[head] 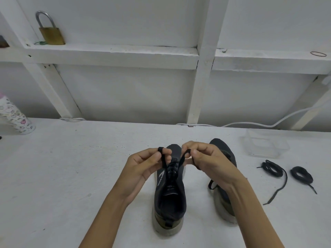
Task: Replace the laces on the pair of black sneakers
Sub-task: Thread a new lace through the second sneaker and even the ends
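Note:
Two black sneakers stand on the white table, toes pointing away from me. The left sneaker (169, 197) is between my forearms, with a black lace (165, 164) rising from its eyelets in two strands. My left hand (143, 167) pinches one strand near its end. My right hand (206, 160) pinches the other strand in a small loop. The right sneaker (223, 151) stands behind my right wrist, partly hidden, and a black lace end pokes out beside it. Two coiled black laces (273, 170) (301, 174) lie on the table to the right.
A clear plastic container (265, 145) sits at the back right. A patterned bottle (16, 117) stands at the left edge. A white cable (250, 123) runs along the wall. A brass padlock (51, 32) and a rubber band (318, 54) rest on the shelf above.

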Tool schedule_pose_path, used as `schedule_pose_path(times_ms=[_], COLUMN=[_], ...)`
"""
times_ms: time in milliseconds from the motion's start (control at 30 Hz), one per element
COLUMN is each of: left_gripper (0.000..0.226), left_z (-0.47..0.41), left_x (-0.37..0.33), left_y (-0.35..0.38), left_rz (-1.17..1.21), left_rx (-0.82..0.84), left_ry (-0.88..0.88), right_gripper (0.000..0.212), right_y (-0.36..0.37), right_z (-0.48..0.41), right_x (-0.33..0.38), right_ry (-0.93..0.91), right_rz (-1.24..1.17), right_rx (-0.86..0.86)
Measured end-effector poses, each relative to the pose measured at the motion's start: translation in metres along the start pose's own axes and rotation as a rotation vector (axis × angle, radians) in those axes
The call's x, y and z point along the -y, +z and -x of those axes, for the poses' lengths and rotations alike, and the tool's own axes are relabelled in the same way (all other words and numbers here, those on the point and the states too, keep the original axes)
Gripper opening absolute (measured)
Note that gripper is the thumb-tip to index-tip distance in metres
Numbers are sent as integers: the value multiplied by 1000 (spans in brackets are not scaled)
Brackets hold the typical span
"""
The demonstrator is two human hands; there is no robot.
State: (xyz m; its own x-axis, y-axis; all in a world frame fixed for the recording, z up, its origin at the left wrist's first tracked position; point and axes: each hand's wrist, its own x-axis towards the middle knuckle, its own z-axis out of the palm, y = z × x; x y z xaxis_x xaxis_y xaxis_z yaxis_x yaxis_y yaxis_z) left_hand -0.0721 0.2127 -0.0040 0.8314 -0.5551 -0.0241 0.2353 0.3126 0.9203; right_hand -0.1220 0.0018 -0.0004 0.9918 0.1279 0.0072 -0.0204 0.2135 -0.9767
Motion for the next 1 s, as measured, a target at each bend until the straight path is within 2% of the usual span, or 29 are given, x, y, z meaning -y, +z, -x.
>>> schedule_pose_path(times_ms=[100,233,467,533,800,967,1000], left_gripper=[47,30,13,18,35,39,39], left_z=[1,5,8,9,11,11,11], left_x=[2,-1,1,4,14,17,17], left_y=[7,12,12,12,9,12,13], left_rz=[-39,-154,-163,-174,-275,-281,-291], left_rx=[-67,-134,-122,-108,-88,-123,-140], left_ry=[40,123,134,122,57,55,54], right_gripper=[45,37,36,26,35,23,27], right_y=[17,31,35,35,34,41,41], right_z=[-6,-7,-2,0,2,2,1], right_x=[-1,2,-7,-9,-13,-9,-10], right_ry=[-8,-44,-24,-16,-19,-23,-12], right_rz=[-54,-103,-52,-6,96,99,87], right_rx=[-17,18,-35,-43,-97,-106,-138])
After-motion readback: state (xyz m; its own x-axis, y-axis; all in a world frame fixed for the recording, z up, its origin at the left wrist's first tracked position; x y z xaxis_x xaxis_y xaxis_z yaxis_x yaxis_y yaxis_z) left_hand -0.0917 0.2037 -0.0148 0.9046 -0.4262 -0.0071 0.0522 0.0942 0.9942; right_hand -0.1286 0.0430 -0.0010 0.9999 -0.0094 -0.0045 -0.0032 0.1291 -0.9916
